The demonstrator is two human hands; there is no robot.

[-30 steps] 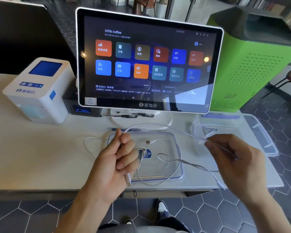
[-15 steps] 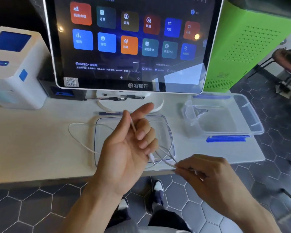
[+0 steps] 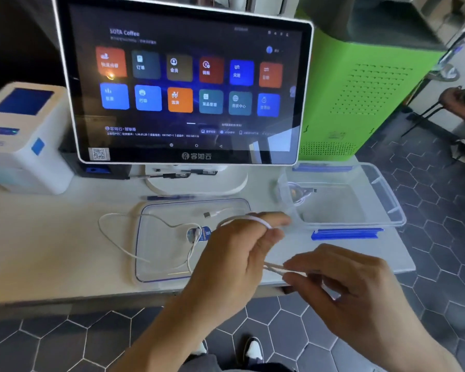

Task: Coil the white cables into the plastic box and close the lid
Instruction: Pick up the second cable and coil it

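Left hand (image 3: 242,253) holds white cable (image 3: 255,219) looped over fingers; right hand (image 3: 341,288) pinches its strands (4 o'clock of lid (image 3: 156,253)).

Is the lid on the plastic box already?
No, the clear blue-edged lid lies flat on the table, beside the open clear plastic box.

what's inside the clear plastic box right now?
One cable is bunched against the left wall of the plastic box; the rest of the floor looks bare. Glare and blur hide how neatly it is coiled. The lid lies apart on the table.
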